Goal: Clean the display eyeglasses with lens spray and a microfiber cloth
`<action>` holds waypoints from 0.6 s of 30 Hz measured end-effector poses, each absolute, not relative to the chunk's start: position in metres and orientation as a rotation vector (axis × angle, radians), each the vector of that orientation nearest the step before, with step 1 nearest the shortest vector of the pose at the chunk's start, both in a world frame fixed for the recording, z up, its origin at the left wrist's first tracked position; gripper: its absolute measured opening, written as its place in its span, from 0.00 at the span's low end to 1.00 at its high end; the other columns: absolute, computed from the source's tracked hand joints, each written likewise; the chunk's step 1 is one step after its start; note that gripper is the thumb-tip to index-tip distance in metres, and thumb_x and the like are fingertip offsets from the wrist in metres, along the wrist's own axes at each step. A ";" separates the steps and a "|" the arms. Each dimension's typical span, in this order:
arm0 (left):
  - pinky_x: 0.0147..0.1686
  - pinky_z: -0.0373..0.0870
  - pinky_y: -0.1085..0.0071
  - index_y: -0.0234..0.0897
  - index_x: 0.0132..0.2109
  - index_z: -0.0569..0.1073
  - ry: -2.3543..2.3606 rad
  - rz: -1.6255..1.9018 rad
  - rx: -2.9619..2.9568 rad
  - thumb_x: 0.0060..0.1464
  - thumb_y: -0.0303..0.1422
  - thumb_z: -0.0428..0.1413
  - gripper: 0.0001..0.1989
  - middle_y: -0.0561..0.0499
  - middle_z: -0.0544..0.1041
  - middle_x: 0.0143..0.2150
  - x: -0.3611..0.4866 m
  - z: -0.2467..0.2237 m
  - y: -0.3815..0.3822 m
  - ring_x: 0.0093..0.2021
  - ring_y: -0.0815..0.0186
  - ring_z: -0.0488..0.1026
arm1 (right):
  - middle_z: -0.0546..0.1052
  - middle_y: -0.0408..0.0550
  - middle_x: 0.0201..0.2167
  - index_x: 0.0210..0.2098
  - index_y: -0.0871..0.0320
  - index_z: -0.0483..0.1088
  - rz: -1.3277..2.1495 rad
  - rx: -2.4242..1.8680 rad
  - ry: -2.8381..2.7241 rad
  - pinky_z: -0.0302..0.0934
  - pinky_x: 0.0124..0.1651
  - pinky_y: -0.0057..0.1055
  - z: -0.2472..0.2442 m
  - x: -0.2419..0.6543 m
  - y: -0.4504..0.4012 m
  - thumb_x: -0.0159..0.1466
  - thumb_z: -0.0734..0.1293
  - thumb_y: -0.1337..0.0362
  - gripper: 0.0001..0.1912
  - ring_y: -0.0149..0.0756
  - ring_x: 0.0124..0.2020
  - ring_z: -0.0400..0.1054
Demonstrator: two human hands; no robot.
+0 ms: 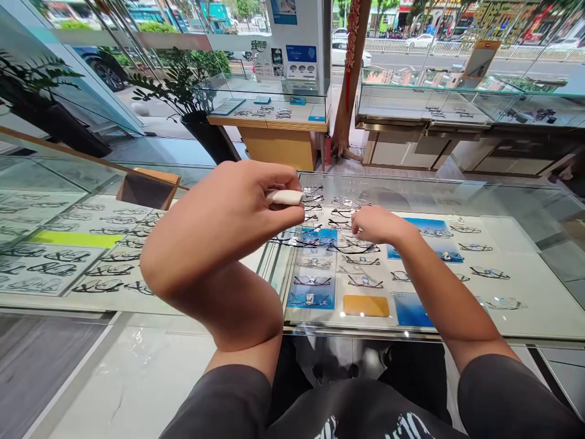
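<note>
My left hand is raised over the glass display counter, its fingers closed around a small whitish object that looks like a rolled cloth. To its right, my right hand is closed in a pinch above the counter; what its fingertips hold is too small to tell. Dark thin eyeglasses seem to lie or hang between the two hands, and I cannot tell whether either hand touches them. Rows of glasses, such as one dark pair, rest beneath the glass.
A wooden-edged mirror or stand is on the counter at the left. An orange-yellow card lies inside the case. Potted plants and a second display case stand beyond, near the windows and a wooden post.
</note>
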State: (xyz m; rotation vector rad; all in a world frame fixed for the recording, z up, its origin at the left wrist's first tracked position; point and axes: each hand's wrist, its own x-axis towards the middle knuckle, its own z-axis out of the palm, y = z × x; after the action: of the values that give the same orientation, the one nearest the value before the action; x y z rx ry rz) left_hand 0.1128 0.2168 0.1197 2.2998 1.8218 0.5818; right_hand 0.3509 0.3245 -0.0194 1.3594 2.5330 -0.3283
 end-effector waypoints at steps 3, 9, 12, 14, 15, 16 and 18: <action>0.28 0.56 0.67 0.39 0.29 0.75 1.770 0.581 2.297 0.51 0.26 0.63 0.06 0.55 0.75 0.26 0.111 0.118 0.218 0.26 0.68 0.65 | 0.87 0.59 0.46 0.44 0.56 0.86 -0.260 1.323 2.474 0.69 0.52 0.38 -0.021 0.345 0.324 0.65 0.71 0.69 0.11 0.52 0.51 0.80; 0.26 0.54 0.66 0.41 0.26 0.75 1.543 0.757 2.328 0.50 0.29 0.63 0.07 0.52 0.69 0.22 0.103 0.111 0.223 0.23 0.65 0.62 | 0.86 0.65 0.49 0.47 0.62 0.85 -0.162 1.286 2.406 0.68 0.48 0.37 -0.026 0.335 0.325 0.66 0.67 0.72 0.15 0.54 0.53 0.80; 0.27 0.54 0.66 0.41 0.26 0.76 1.498 0.791 2.284 0.49 0.29 0.64 0.07 0.52 0.67 0.22 0.104 0.111 0.223 0.24 0.65 0.60 | 0.85 0.66 0.48 0.44 0.62 0.85 -0.153 1.288 2.398 0.68 0.49 0.37 -0.029 0.333 0.326 0.65 0.67 0.74 0.14 0.54 0.52 0.80; 0.27 0.54 0.66 0.41 0.26 0.76 1.524 0.770 2.291 0.49 0.29 0.64 0.07 0.52 0.66 0.22 0.105 0.112 0.223 0.24 0.65 0.59 | 0.86 0.67 0.46 0.41 0.63 0.85 -0.150 1.289 2.397 0.67 0.49 0.37 -0.030 0.333 0.326 0.64 0.67 0.74 0.14 0.54 0.50 0.80; 0.27 0.54 0.66 0.41 0.26 0.75 1.526 0.774 2.289 0.49 0.29 0.64 0.06 0.52 0.66 0.21 0.105 0.112 0.223 0.24 0.66 0.59 | 0.86 0.67 0.45 0.41 0.63 0.86 -0.152 1.289 2.399 0.67 0.49 0.37 -0.030 0.333 0.326 0.64 0.67 0.75 0.14 0.53 0.49 0.80; 0.27 0.54 0.67 0.41 0.26 0.75 1.515 0.793 2.279 0.48 0.29 0.64 0.06 0.52 0.65 0.21 0.105 0.112 0.223 0.24 0.66 0.59 | 0.86 0.66 0.44 0.41 0.63 0.86 -0.157 1.289 2.401 0.67 0.48 0.37 -0.030 0.333 0.326 0.64 0.67 0.75 0.14 0.53 0.48 0.80; 0.27 0.54 0.67 0.40 0.26 0.74 1.478 0.830 2.259 0.47 0.29 0.64 0.07 0.53 0.65 0.21 0.105 0.112 0.223 0.24 0.66 0.59 | 0.86 0.65 0.43 0.40 0.62 0.86 -0.178 1.297 2.412 0.67 0.47 0.37 -0.028 0.335 0.326 0.64 0.67 0.73 0.13 0.52 0.47 0.81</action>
State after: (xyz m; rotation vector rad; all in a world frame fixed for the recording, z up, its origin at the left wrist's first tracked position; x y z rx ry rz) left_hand 0.1051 0.2232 0.1117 2.2592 1.4783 0.8298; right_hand 0.3353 0.3257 -0.0284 1.2970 2.4117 -0.1779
